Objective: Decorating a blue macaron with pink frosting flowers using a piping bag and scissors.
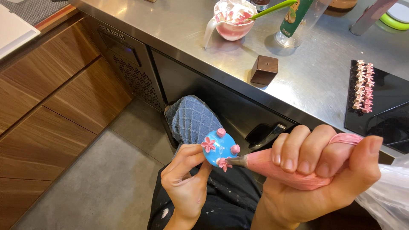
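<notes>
Blue round disc (pixel 218 148) sits raised in front of the person's lap, below the counter (pixel 306 81) edge, with four small pink icing flowers (pixel 208 145) around its rim. Left hand (pixel 186 179) holds it from beneath, its grip pinched on whatever carries the disc, hidden behind the fingers. Just right, the metal tip of a pink piping bag (pixel 277 167) touches the lowest flower on the disc. Right hand (pixel 324 170) has its grip pressed tight around the bag, thumb over the twisted top. On the counter stand a white bowl (pixel 232 21) of pink icing, a brown block (pixel 264 69), and farther right a black tray (pixel 383 106) with rows of pink flowers.
</notes>
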